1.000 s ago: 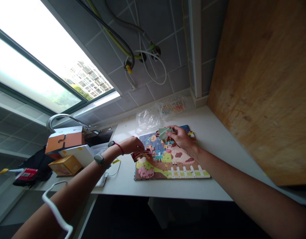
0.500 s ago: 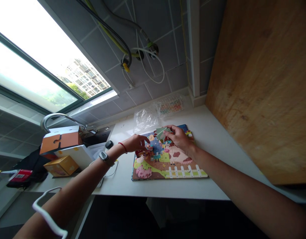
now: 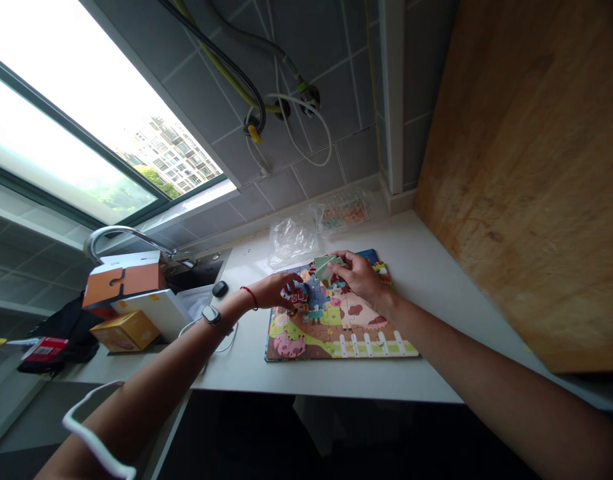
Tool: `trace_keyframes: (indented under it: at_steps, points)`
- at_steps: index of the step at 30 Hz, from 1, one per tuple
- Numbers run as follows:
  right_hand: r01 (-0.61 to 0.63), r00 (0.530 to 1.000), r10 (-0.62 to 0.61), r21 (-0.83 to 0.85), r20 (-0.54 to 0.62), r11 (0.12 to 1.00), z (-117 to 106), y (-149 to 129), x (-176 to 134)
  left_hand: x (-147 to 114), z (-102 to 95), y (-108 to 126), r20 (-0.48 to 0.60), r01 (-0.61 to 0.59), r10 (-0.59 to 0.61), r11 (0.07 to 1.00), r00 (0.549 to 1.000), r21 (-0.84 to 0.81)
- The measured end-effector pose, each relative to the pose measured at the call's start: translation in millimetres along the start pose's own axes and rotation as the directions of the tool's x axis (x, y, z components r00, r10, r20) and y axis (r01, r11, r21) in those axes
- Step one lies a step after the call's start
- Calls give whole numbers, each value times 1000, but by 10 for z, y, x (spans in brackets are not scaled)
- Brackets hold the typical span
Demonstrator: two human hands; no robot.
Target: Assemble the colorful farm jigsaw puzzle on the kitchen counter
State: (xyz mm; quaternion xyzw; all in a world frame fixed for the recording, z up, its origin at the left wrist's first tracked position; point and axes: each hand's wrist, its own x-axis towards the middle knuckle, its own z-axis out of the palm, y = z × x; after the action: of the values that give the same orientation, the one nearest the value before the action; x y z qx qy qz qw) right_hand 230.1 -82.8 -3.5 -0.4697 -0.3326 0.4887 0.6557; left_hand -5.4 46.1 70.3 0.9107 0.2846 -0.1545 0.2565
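Note:
A colourful jigsaw puzzle (image 3: 316,337) with farm animals and a white fence lies on the counter, mostly assembled. My left hand (image 3: 279,291) hovers at its left side, fingers curved and apart around a red barn part (image 3: 297,297) of the picture. Whether the fingertips touch that part cannot be made out. Between the thumb and fingers of my right hand (image 3: 359,275) are several puzzle pieces (image 3: 325,267), pale green backs showing, held over the puzzle's upper middle. This hand covers some of the picture beneath.
Behind the puzzle lie a crumpled clear plastic bag (image 3: 292,239) and a printed sheet (image 3: 344,212) in plastic. Leftward are a small black case (image 3: 220,289), a white cable, an orange box (image 3: 136,283), a yellow box (image 3: 125,331) and the sink (image 3: 201,275). A wooden panel (image 3: 526,187) rises at right.
My left hand has shifted slightly, and the red barn part now shows more plainly between its thumb and fingers. My right hand keeps the green-backed pieces in nearly the same place.

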Motion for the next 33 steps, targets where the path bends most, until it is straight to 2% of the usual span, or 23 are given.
trace_keyframes:
  at_steps: [6,13,17,20,24,28,33]
  points:
    - [-35,999,35,-15,1,999,2,-66,-48,51,24,41,37,106,-110,991,993,83]
    - [-32,999,32,0,3,1000,3,-36,-23,36,-21,132,13,27,-31,974,999,226]
    - [-29,1000,29,-15,5,999,-1,-9,-16,-88,-73,176,-17,-24,26,993,1000,112]
    - [-1,1000,1,1,6,1000,0,0,-12,-215,-191,185,-26,8,-8,1000,1000,-1]
    - [-14,1000,14,2,8,1000,1,-16,-14,-336,-322,84,-27,73,-73,997,997,16]
    - [-29,999,29,-13,13,999,-2,-41,-21,-358,-247,-91,70,98,-101,994,992,54]
    - [-31,999,31,-8,12,999,5,-54,-37,-328,-73,-187,2,106,-107,985,994,140]
